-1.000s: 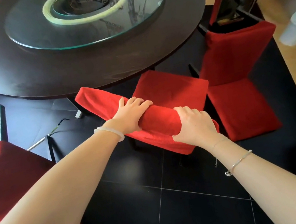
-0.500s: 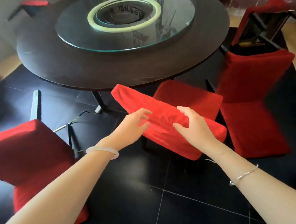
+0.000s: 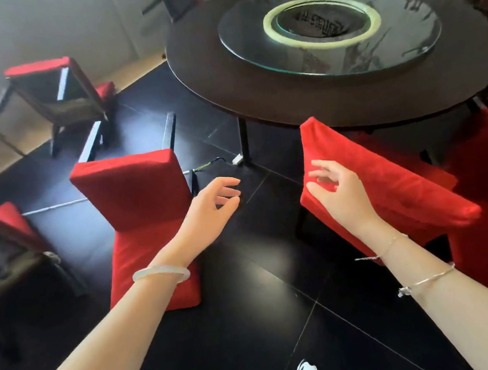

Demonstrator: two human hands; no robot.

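Both hands are empty, with fingers loosely spread. The right hand (image 3: 338, 190) lies over the near left corner of the red chair back (image 3: 396, 186), which stands at the near edge of the round table (image 3: 286, 95); whether they touch cannot be told. The left hand (image 3: 211, 209) hovers over the dark floor (image 3: 258, 326), just right of a tipped red chair (image 3: 139, 195).

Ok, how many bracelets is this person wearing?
3: a white bangle on the left wrist, a thin chain on the right wrist, and a silver bracelet further up that forearm. None seems hidden.
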